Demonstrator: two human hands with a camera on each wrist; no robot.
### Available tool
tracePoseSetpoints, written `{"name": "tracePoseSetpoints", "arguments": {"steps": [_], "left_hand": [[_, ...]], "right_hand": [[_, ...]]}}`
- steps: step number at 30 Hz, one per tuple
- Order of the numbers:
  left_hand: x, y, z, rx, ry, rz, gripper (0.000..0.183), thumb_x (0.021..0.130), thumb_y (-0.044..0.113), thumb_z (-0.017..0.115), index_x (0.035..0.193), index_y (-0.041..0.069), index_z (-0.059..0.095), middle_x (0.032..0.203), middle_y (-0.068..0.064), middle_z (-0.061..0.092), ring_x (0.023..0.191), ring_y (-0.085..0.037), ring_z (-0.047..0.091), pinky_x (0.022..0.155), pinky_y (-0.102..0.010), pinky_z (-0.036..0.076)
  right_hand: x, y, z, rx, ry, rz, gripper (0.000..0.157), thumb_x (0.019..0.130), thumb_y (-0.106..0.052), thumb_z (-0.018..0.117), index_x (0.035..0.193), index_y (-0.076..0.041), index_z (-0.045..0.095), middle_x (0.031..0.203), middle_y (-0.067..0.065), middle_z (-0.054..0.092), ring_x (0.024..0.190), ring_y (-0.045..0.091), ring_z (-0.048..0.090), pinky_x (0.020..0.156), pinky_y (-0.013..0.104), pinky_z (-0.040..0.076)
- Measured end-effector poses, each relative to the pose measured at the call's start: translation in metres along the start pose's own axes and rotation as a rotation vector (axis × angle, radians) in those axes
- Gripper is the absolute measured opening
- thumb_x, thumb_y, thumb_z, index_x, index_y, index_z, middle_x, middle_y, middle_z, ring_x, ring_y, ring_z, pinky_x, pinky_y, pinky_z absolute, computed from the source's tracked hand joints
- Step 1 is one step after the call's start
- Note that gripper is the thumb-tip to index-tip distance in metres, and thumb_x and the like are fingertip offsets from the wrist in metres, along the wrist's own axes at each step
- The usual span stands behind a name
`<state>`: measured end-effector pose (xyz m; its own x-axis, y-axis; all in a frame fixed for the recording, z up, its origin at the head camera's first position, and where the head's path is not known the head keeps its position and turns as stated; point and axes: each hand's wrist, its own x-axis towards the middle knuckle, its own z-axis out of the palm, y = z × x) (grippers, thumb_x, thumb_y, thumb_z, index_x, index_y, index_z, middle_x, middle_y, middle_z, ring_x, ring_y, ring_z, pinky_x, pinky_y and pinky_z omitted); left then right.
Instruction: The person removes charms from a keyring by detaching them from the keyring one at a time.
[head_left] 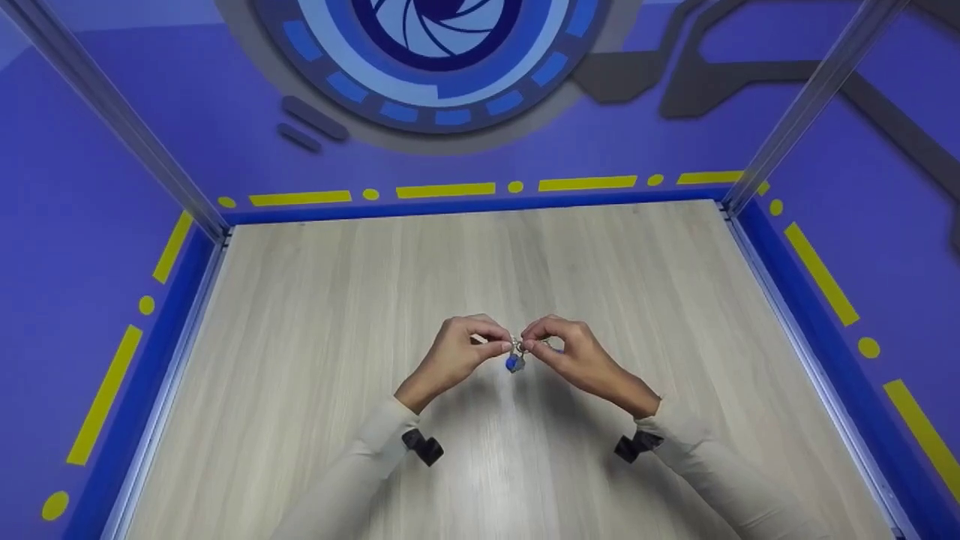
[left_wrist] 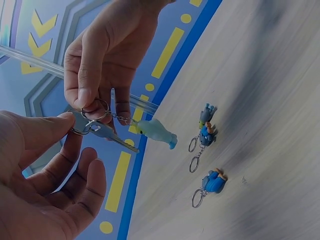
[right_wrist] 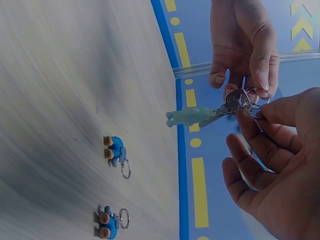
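My left hand (head_left: 455, 352) and right hand (head_left: 581, 356) meet over the table, thumb and fingers pinching small metal rings. In the left wrist view, a silver key (left_wrist: 107, 132) hangs by the linked key rings (left_wrist: 94, 109). A pale teal figure keychain (left_wrist: 157, 131) dangles there from a short chain. The right wrist view also shows this pale figure (right_wrist: 190, 116) beside the key (right_wrist: 232, 100). Fingertips partly cover the rings, so how they interlock is unclear. Below the hands, the head view shows a small blue and grey figure (head_left: 514, 363).
Several blue and grey figure keychains (left_wrist: 215, 181) with split rings lie on the wood-grain table (head_left: 360, 285). Blue walls (head_left: 225, 112) with yellow markings and metal corner posts (head_left: 817, 105) enclose it. Each sleeve carries a black wrist camera (head_left: 424, 448).
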<state>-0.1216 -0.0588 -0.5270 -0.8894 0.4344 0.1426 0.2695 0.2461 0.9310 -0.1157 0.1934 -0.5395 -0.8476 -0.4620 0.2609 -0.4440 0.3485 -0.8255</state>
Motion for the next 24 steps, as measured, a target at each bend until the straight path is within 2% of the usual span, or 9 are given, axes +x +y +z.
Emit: {"name": "tracePoseSetpoints", "arguments": {"steps": [8,14,21,24], "left_hand": [[-0.007,-0.002,-0.001,-0.007,0.013,-0.042,0.007,0.099,0.015,0.084,0.105,0.013,0.088,0.103,0.011,0.08,0.099,-0.012,0.074,0.088,-0.039,0.061],[-0.015,-0.009,-0.002,0.016,0.035,-0.064,0.008,0.1,0.014,0.083,0.103,0.008,0.087,0.102,0.006,0.08,0.097,-0.014,0.073,0.087,-0.037,0.06],[-0.025,-0.02,-0.013,0.017,0.103,-0.096,0.003,0.099,0.008,0.082,0.1,0.009,0.085,0.099,-0.001,0.08,0.092,-0.016,0.072,0.085,-0.036,0.058],[-0.029,-0.025,-0.017,0.027,0.114,-0.107,0.006,0.099,0.005,0.081,0.099,0.01,0.084,0.097,0.001,0.079,0.092,-0.016,0.071,0.084,-0.037,0.058]], "right_hand": [[0.0,0.002,0.006,-0.007,-0.014,0.02,0.006,0.106,-0.015,0.076,0.105,-0.012,0.081,0.111,0.0,0.079,0.109,0.02,0.073,0.097,0.044,0.058],[-0.005,0.012,0.006,-0.023,-0.003,0.018,0.004,0.105,-0.009,0.076,0.105,-0.01,0.08,0.107,0.0,0.078,0.106,0.019,0.073,0.095,0.054,0.059],[-0.015,0.025,-0.008,-0.072,0.067,-0.019,0.005,0.101,-0.001,0.078,0.103,-0.006,0.079,0.103,0.004,0.079,0.099,0.023,0.073,0.09,0.033,0.058],[-0.024,0.033,-0.017,-0.109,0.112,-0.005,0.005,0.1,-0.001,0.08,0.102,-0.005,0.079,0.103,0.004,0.079,0.099,0.022,0.073,0.09,0.03,0.057]]}}
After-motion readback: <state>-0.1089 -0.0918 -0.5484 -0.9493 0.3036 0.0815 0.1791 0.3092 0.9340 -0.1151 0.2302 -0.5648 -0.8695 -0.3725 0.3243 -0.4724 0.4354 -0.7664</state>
